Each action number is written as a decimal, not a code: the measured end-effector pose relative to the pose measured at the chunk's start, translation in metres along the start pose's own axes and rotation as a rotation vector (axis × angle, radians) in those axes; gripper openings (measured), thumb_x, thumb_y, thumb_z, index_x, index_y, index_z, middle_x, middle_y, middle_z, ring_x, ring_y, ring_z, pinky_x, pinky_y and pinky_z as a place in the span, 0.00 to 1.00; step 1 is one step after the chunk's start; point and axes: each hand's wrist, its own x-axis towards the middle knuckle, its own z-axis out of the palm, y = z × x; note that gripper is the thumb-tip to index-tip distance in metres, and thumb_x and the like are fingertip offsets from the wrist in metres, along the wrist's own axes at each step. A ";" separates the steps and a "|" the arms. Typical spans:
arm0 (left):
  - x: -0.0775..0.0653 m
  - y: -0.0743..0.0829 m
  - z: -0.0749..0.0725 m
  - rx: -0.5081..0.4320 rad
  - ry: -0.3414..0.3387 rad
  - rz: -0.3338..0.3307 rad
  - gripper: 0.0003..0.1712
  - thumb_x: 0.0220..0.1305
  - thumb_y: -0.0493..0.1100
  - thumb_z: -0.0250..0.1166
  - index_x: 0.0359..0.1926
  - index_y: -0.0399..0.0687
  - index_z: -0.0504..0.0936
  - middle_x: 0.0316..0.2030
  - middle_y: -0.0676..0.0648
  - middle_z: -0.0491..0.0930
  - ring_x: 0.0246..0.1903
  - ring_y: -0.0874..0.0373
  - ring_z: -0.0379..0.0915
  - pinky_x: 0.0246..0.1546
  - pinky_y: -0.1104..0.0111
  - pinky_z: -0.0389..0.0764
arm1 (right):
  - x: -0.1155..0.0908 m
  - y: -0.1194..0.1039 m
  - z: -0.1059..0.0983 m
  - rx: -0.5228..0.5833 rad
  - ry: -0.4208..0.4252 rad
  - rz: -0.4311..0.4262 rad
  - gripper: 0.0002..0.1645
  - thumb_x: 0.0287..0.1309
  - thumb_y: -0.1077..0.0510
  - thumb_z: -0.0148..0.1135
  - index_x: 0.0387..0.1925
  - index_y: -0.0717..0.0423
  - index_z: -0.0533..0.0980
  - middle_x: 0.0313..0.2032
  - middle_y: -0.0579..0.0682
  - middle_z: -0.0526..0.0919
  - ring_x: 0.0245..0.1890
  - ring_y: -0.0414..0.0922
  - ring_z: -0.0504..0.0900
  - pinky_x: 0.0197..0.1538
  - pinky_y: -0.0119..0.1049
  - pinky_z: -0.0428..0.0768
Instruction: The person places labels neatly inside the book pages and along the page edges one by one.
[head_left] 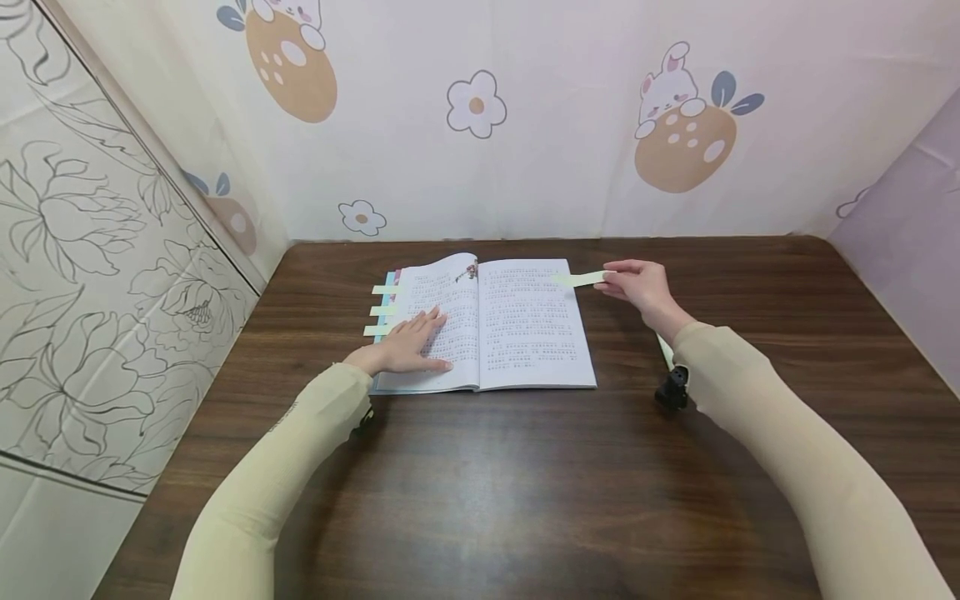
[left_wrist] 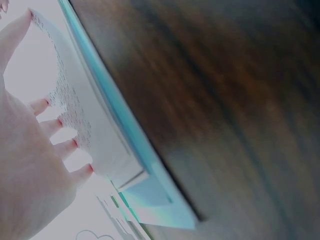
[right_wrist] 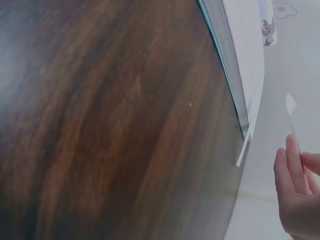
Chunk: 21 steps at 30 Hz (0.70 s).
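Observation:
An open book (head_left: 525, 333) of printed text lies on the table. My left hand (head_left: 408, 343) rests with spread fingers on its left page. In the left wrist view, the fingertips (left_wrist: 86, 170) lie on the paper near the page edge. My right hand (head_left: 636, 285) pinches a pale green sticky strip (head_left: 587, 279) between thumb and fingers, just off the right page's upper outer edge. The right wrist view shows the held strip's free end (right_wrist: 291, 106) raised, while another strip (right_wrist: 242, 151) juts out from the book's edge.
Three pale sticky tabs, one of them the middle tab (head_left: 382, 310), stick out past the book's left edge. A pale strip-like thing (head_left: 664, 350) lies partly hidden under the right sleeve. Dark wooden table (head_left: 480, 483) surrounds the book, with a patterned wall covering (head_left: 555, 183) behind.

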 end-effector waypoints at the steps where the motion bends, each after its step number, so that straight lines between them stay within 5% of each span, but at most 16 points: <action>1: 0.000 0.000 0.000 -0.002 -0.001 -0.002 0.52 0.54 0.65 0.54 0.68 0.46 0.40 0.68 0.44 0.31 0.66 0.48 0.28 0.62 0.52 0.38 | -0.005 -0.006 0.005 -0.025 0.008 0.006 0.23 0.55 0.62 0.57 0.51 0.71 0.69 0.41 0.58 0.75 0.30 0.39 0.82 0.42 0.33 0.77; 8: -0.001 0.001 -0.001 -0.009 -0.002 -0.006 0.52 0.54 0.66 0.54 0.68 0.46 0.40 0.68 0.45 0.32 0.67 0.49 0.28 0.63 0.53 0.37 | -0.010 -0.014 0.015 -0.091 0.004 0.079 0.24 0.58 0.63 0.53 0.54 0.74 0.65 0.51 0.67 0.69 0.30 0.36 0.82 0.46 0.35 0.74; 21: -0.001 0.001 0.000 -0.017 0.002 -0.003 0.52 0.53 0.66 0.54 0.68 0.47 0.40 0.68 0.45 0.32 0.66 0.48 0.28 0.62 0.51 0.38 | -0.003 -0.010 0.015 -0.131 -0.048 0.138 0.24 0.58 0.64 0.52 0.55 0.72 0.65 0.52 0.68 0.68 0.37 0.41 0.82 0.49 0.37 0.72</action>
